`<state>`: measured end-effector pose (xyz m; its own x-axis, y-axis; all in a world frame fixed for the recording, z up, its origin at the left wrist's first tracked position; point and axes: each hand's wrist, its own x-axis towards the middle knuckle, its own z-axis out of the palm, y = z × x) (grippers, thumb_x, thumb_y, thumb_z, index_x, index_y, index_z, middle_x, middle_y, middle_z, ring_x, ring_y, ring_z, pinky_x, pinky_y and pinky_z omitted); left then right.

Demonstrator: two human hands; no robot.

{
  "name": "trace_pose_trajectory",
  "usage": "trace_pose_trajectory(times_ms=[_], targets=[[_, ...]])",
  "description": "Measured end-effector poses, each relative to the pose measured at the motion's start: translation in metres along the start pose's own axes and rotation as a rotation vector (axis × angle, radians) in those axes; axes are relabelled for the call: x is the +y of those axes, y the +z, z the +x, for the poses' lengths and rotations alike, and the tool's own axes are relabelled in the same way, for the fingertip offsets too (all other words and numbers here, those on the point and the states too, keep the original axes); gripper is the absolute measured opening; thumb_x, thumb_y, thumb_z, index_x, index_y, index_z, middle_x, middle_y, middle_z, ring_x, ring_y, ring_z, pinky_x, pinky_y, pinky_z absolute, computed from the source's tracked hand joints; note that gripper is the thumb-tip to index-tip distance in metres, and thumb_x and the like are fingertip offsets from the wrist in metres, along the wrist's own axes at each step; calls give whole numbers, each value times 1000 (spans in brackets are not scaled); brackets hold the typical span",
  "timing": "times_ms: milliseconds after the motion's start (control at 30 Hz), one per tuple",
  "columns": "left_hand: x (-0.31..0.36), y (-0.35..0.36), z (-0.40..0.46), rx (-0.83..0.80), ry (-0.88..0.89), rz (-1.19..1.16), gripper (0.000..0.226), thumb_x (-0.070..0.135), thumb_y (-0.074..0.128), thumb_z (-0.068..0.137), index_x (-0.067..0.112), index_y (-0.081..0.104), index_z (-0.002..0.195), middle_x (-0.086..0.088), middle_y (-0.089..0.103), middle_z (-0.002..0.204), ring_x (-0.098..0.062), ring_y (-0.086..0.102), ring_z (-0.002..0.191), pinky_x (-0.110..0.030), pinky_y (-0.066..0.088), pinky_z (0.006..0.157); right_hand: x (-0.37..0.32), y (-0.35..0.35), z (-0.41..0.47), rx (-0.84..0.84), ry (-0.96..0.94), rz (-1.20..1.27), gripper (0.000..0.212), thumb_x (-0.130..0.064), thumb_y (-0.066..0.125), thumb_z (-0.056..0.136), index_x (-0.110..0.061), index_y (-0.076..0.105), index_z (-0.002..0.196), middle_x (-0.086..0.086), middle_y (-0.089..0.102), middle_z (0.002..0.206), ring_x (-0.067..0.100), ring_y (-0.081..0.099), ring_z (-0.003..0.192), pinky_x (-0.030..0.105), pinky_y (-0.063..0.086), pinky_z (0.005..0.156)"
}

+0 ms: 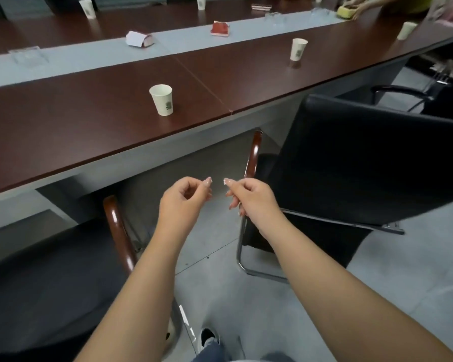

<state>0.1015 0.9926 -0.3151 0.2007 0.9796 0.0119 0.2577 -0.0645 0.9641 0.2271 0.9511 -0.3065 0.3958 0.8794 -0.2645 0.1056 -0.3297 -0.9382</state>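
Observation:
My left hand and my right hand hang side by side in the air in front of me, a short gap between them. The fingers of both are loosely curled and hold nothing. They are below the near edge of a long dark brown meeting table. A white paper cup stands upright on the table above my left hand. A second white cup stands farther right on the same table.
A black chair with a brown armrest stands right of my hands. Another black chair is at my left. Small folded boxes lie on the grey centre strip. Another person's hand rests far right.

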Motion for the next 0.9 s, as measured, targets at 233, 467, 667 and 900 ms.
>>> trace_pose_trajectory(times_ms=[233, 467, 667, 900], targets=[[-24, -4, 68, -42, -32, 104, 21, 27, 60, 89, 17, 63, 71, 8, 63, 70, -3, 58, 68, -19, 46, 69, -5, 19, 81, 36, 77, -6, 30, -31, 55, 92, -17, 57, 66, -1, 54, 58, 6, 49, 53, 15, 40, 51], [-35, 12, 151, -8, -109, 75, 22, 25, 60, 89, 15, 64, 70, 3, 66, 72, -9, 59, 72, -20, 46, 71, -6, 25, 175, 29, 106, 8, 32, -29, 56, 92, -16, 57, 63, -1, 53, 55, 8, 48, 51, 19, 42, 57], [-40, 40, 232, -62, -236, -43, 24, 26, 58, 90, 16, 63, 69, 0, 67, 73, -6, 58, 67, -20, 46, 72, -8, 19, 242, 141, 148, 48, 33, -35, 56, 91, -17, 56, 63, -4, 54, 54, 9, 50, 54, 29, 45, 66], [-66, 100, 323, -270, -411, -164, 23, 24, 56, 92, 14, 59, 71, -3, 65, 71, -5, 58, 57, -17, 46, 60, 12, 3, 303, 369, 273, 143, 32, -34, 59, 90, -17, 57, 62, -1, 57, 60, 12, 53, 59, 34, 48, 70]])
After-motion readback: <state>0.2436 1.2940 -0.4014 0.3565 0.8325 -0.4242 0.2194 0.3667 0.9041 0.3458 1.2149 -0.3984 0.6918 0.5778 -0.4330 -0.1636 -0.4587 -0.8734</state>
